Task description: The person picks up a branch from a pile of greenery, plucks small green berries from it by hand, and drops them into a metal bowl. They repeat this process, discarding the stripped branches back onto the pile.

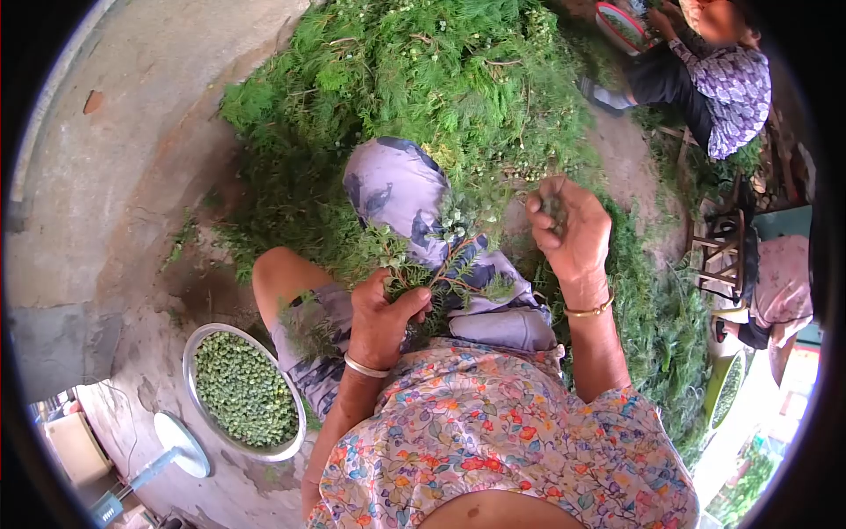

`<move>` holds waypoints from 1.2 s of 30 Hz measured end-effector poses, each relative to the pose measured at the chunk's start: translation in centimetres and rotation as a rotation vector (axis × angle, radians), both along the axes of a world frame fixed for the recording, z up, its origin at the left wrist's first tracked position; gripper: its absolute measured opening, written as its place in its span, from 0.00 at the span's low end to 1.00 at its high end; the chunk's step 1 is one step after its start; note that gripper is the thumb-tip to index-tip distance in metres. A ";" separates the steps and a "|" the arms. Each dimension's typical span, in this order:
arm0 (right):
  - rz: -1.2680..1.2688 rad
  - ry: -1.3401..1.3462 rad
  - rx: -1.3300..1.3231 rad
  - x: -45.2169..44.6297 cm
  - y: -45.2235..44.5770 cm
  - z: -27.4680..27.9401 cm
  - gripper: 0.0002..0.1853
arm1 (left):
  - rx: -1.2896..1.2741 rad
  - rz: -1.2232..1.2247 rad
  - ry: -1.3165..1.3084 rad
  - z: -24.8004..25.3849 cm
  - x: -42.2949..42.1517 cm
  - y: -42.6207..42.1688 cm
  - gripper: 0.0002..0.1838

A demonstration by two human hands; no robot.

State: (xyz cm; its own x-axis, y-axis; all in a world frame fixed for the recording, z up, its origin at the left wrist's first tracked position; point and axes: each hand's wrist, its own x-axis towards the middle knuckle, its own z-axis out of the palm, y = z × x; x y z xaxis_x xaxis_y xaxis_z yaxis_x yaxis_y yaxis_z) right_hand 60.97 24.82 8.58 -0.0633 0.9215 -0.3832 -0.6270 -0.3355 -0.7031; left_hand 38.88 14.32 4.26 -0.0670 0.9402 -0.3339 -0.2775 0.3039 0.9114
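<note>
My left hand (379, 317) is closed around the stem of an evergreen sprig (454, 260), which spreads over my lap with small green cones among its scaly leaves. To the right, raised beside my knee, my right hand (571, 227) is turned palm up. Its fingers curl over a few small grey-green cones (552, 210), partly hidden by the fingers. By my left leg stands a metal basin (189, 375) filled with picked green cones (245, 388). A large heap of cut evergreen branches (414, 79) lies in front of my knees.
A person (731, 79) sits at upper right near a red-rimmed bowl (608, 11). Another person (784, 273) is at the right edge, by a wooden stool (718, 256) and a green container (712, 388) of cones. A round white fan-like object (183, 443) stands at lower left.
</note>
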 end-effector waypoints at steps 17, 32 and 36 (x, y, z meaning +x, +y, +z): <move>0.041 -0.854 0.250 -2.3 -1.2 -2.2 0.11 | -0.019 0.051 -0.037 -0.3 0.0 -0.3 0.07; 0.283 -1.271 0.701 -5.3 -3.1 -1.6 0.11 | -0.017 0.023 0.063 0.2 -0.2 -0.1 0.06; 0.371 -1.352 0.629 -5.0 -3.2 -1.3 0.12 | -0.027 0.000 0.072 0.0 -0.4 -0.2 0.06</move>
